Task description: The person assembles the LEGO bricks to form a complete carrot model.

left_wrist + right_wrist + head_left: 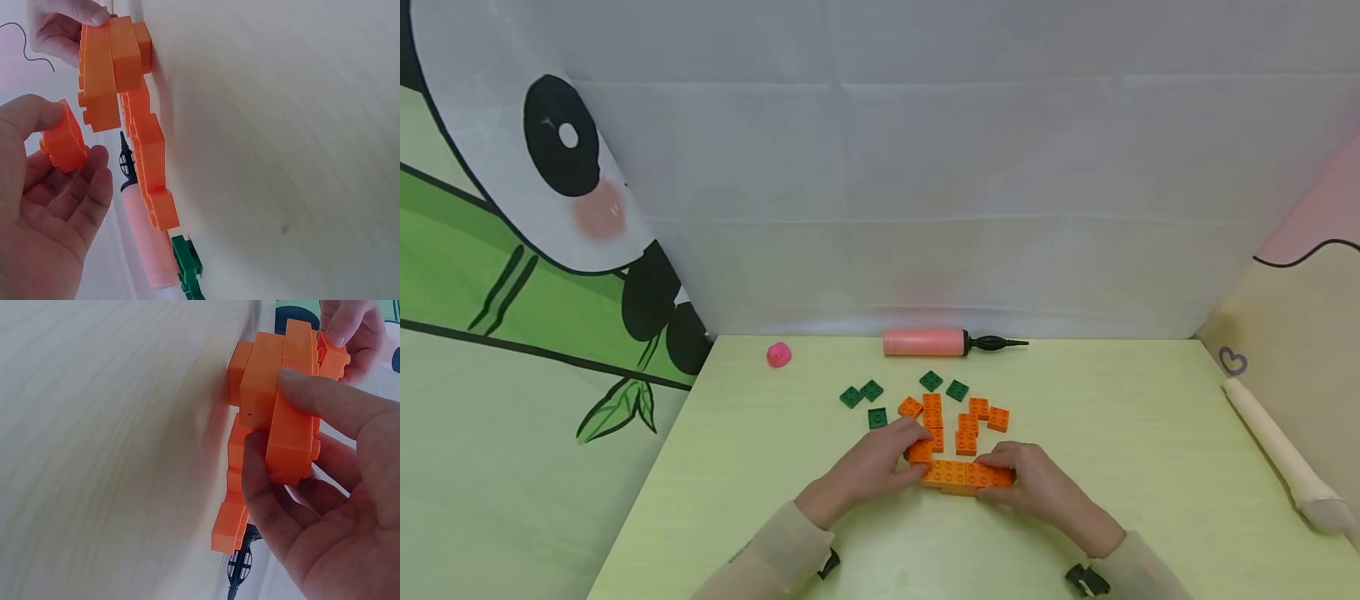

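My left hand (880,457) pinches a single orange toy brick (64,139) between thumb and fingers, at the left end of a stack of orange bricks (953,475). That stack is built in layers, studs up, with longer bricks on top. My right hand (1026,479) grips the stack's right end, thumb on the near side, as the right wrist view shows. Behind the hands lie loose orange bricks (967,423) and more in a short column (932,408). In the left wrist view the held brick is apart from the stack.
Several green bricks (877,417) lie behind and left of the orange ones. A pink hand pump (925,342) with a black nozzle lies along the back edge. A small pink toy (778,354) sits at the back left. A pale post-like object (1285,454) lies along the right edge.
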A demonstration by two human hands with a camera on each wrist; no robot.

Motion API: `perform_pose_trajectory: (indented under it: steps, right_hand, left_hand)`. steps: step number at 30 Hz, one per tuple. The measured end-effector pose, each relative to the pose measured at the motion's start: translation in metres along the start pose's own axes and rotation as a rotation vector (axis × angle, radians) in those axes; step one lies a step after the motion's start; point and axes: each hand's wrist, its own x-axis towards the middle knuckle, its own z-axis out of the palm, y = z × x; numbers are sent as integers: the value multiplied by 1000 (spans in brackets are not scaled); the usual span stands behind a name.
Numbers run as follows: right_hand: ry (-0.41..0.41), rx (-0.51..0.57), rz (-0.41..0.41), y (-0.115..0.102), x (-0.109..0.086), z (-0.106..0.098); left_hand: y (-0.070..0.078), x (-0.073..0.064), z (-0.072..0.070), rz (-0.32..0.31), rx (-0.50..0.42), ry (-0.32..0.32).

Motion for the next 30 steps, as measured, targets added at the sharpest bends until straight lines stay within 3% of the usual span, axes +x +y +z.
perform_pose_trajectory:
  steps: [16,30]
  right_hand:
    - [-12,12,37,-3,1,-1]
    - [-7,-1,20,-2,1,0]
  left_hand:
    - [3,1,11,38,33,-38]
    - [-1,0,20,80,65,-21]
